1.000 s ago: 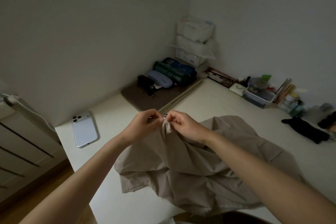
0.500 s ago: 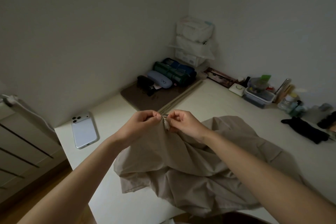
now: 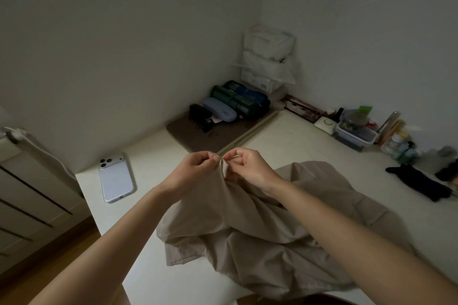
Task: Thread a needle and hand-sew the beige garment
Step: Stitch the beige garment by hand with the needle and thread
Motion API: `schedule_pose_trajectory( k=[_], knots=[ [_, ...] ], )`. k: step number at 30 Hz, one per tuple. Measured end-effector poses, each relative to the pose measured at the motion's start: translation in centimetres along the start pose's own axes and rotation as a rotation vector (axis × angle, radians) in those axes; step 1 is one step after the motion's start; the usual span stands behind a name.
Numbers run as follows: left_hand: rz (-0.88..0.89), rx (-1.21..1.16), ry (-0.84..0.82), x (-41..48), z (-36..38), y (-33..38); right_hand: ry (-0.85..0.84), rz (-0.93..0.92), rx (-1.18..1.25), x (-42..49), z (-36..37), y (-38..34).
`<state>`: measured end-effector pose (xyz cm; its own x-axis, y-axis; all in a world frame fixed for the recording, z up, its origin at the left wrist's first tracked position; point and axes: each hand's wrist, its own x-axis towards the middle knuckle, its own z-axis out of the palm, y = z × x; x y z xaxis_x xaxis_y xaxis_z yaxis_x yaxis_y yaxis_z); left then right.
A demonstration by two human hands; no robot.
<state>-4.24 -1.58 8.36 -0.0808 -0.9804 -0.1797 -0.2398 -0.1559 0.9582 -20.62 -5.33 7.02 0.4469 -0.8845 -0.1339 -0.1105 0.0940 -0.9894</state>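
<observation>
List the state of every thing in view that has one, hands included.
left hand: pinches the raised fold of the beige garment.
right hand: pinches the same fold, close to the left hand.
beige garment: crumpled on the table, one fold lifted.
phone: face down, flat on the table.
glasses case: closed.

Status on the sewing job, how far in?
Done: beige garment lies bunched on the table. In hand: left hand and right hand each pinch one raised fold of it. Left: any stitches are too fine to see here, so treat the sewing as unfinished.
</observation>
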Motion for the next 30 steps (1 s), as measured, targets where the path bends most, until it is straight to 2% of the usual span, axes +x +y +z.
schedule_pose_trajectory(
  k=[8, 12, 16, 21, 26, 30],
  knots=[
    [-0.028, -0.031, 0.078, 0.3, -0.4, -0.2, 0.003, 0.006, -0.358, 0.6, -1.1, -0.2],
    [-0.045, -0.054, 0.072, 0.5, -0.3, 0.0, -0.008, -0.049, -0.507, 0.7, -1.0, -1.0],
    [-0.059, -0.074, 0.046, 0.7, -0.1, 0.0, -0.059, -0.028, -0.642, 1.3, -0.4, -1.0],
    [-0.079, -0.028, 0.064, 0.6, -0.1, -0.1, 0.006, -0.008, -0.638, 1.5, 0.0, -0.7],
    [-0.111, -0.019, 0.145, 0.8, -0.5, -0.2, 0.088, -0.175, -0.742, 1.3, -0.3, -0.6],
    [-0.132, -0.035, 0.147, 0.9, -0.4, -0.2, 0.062, -0.393, -0.8, 1.0, 0.9, -0.8]
  ],
)
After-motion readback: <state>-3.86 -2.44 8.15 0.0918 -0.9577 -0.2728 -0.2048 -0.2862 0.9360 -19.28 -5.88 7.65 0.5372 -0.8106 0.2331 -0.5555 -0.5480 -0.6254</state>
